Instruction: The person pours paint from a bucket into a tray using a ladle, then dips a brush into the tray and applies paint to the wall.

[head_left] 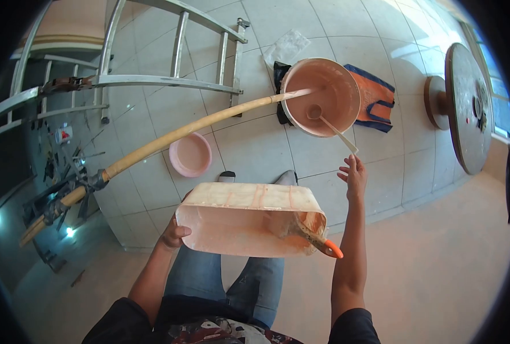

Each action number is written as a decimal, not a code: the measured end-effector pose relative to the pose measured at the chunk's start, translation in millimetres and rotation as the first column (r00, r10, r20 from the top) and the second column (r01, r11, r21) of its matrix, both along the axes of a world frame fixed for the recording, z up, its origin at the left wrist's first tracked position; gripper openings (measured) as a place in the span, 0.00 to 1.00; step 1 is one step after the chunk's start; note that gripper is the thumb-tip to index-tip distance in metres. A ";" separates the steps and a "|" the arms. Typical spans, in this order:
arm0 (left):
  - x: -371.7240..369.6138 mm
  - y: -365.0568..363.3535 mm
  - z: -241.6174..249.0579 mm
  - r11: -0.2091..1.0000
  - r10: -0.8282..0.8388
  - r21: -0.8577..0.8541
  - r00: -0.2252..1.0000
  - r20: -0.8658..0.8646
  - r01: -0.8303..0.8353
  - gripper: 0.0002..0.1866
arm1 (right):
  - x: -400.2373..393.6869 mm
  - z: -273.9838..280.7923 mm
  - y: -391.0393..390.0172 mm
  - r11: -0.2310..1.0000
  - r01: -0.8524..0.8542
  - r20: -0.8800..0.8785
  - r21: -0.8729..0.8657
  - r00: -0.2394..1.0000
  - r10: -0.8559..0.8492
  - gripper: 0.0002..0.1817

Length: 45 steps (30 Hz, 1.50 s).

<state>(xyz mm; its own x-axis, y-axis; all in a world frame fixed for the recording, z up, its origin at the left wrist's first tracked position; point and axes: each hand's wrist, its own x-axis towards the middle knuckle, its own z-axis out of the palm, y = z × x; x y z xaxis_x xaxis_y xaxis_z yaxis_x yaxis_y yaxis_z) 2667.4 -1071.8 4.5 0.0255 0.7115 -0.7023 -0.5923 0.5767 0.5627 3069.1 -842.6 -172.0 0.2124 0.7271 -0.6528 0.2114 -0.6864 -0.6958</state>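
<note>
My left hand (176,232) grips the left end of a long rectangular plastic tub (249,196), its thumb over the edge. The tub is tilted, its inside smeared with pinkish paint. A paintbrush (318,241) with an orange-tipped handle rests at the tub's right end. My right hand (355,174) is reached forward with fingers apart, the fingertips right at the handle end of a ladle (340,136). The ladle's bowl lies inside a large bucket (355,106) of pinkish paint on the floor. A long wooden pole (209,119) also leans into this bucket.
A small pink basin (208,166) sits on the tiled floor near my feet. An aluminium ladder (169,83) stands at the upper left. Beside the bucket lie an orange and blue bag (375,94) and a clear plastic sheet (286,47). A round table (458,109) is at the right.
</note>
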 end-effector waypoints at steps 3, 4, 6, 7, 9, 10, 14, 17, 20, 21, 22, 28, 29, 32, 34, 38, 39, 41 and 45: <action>-18.1 -8.6 -11.7 0.999 -0.044 0.027 0.999 -0.005 0.044 0.49 | -8.5 0.2 -67.8 0.978 0.205 -0.075 0.033 0.977 -0.202 0.23; -27.1 -11.2 -16.6 0.997 -0.072 0.034 0.997 0.007 0.072 0.49 | -12.9 -1.6 -95.5 0.968 0.251 -0.090 -0.005 0.964 -0.250 0.23; -40.5 -14.4 -28.2 0.992 -0.127 0.029 0.991 0.031 0.127 0.49 | -27.0 -5.2 -154.2 0.954 0.295 -0.093 -0.058 0.950 -0.299 0.22; -45.6 -11.4 -32.1 0.988 -0.151 0.047 0.988 0.030 0.149 0.49 | -33.7 -11.4 -186.3 0.960 0.280 -0.089 -0.031 0.955 -0.281 0.22; -50.9 -2.0 -37.5 0.971 -0.227 0.086 0.974 0.018 0.225 0.49 | -49.8 -38.1 -271.0 0.968 0.225 -0.109 0.112 0.971 -0.213 0.20; -52.7 5.1 -41.3 0.963 -0.253 0.096 0.967 0.014 0.250 0.49 | -61.5 -49.5 -304.8 0.957 0.181 -0.119 0.229 0.980 -0.157 0.18; -57.3 10.1 -92.5 0.892 -0.420 0.166 0.906 -0.041 0.421 0.52 | -122.6 1.9 -358.5 0.858 0.444 -0.232 -0.259 0.834 -0.502 0.17; -54.6 8.8 -139.4 0.869 -0.472 0.168 0.882 -0.007 0.466 0.47 | -147.4 7.9 -390.7 0.820 0.514 -0.272 -0.252 0.775 -0.570 0.18; -44.9 10.0 -178.3 0.838 -0.540 0.118 0.841 0.030 0.533 0.45 | -159.3 -10.6 -422.5 0.804 0.530 -0.268 -0.268 0.761 -0.591 0.18; -42.2 7.8 -198.8 0.836 -0.544 0.116 0.838 0.046 0.536 0.43 | -162.9 -19.6 -430.8 0.793 0.532 -0.244 -0.297 0.760 -0.602 0.18; -38.4 5.6 -215.3 0.829 -0.554 0.109 0.831 0.042 0.548 0.43 | -165.5 -34.7 -441.3 0.785 0.540 -0.248 -0.303 0.750 -0.613 0.18; -15.6 -1.1 -352.0 0.824 -0.565 0.104 0.819 0.096 0.556 0.39 | -185.3 -141.8 -497.1 0.842 0.459 -0.197 -0.283 0.832 -0.519 0.19; -11.0 -0.1 -372.7 0.809 -0.583 0.132 0.812 0.043 0.574 0.39 | -191.3 -161.2 -503.3 0.858 0.428 -0.162 -0.285 0.860 -0.483 0.18; 6.9 15.8 -424.0 0.754 -0.616 0.210 0.781 -0.103 0.622 0.37 | -213.0 -216.5 -510.3 0.896 0.351 -0.145 -0.272 0.905 -0.399 0.18; 15.4 23.0 -448.2 0.712 -0.662 0.201 0.739 -0.128 0.673 0.35 | -228.2 -248.7 -510.1 0.915 0.321 -0.152 -0.245 0.919 -0.363 0.18; 10.8 34.7 -504.0 0.651 -0.734 0.112 0.660 -0.161 0.751 0.33 | -263.4 -298.6 -491.6 0.946 0.264 -0.176 -0.188 0.938 -0.297 0.17; 9.1 36.8 -513.4 0.628 -0.757 0.096 0.634 -0.157 0.772 0.33 | -271.3 -307.6 -486.6 0.942 0.269 -0.183 -0.200 0.934 -0.306 0.17; 7.2 39.0 -520.9 0.604 -0.781 0.069 0.607 -0.149 0.794 0.34 | -284.0 -320.1 -474.9 0.945 0.276 -0.210 -0.174 0.927 -0.309 0.17; 2.8 40.8 -531.1 0.553 -0.822 0.011 0.548 -0.158 0.833 0.37 | -300.4 -340.8 -453.4 0.962 0.229 -0.223 -0.147 0.940 -0.258 0.18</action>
<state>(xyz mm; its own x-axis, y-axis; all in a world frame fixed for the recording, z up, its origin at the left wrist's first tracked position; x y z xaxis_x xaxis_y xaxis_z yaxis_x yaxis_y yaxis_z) 2670.2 -1030.9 -526.6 0.5515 0.4693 -0.6896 0.1999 0.7283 0.6555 2768.7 -1296.0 -512.8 0.2018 0.5880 -0.7833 -0.1343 -0.7756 -0.6168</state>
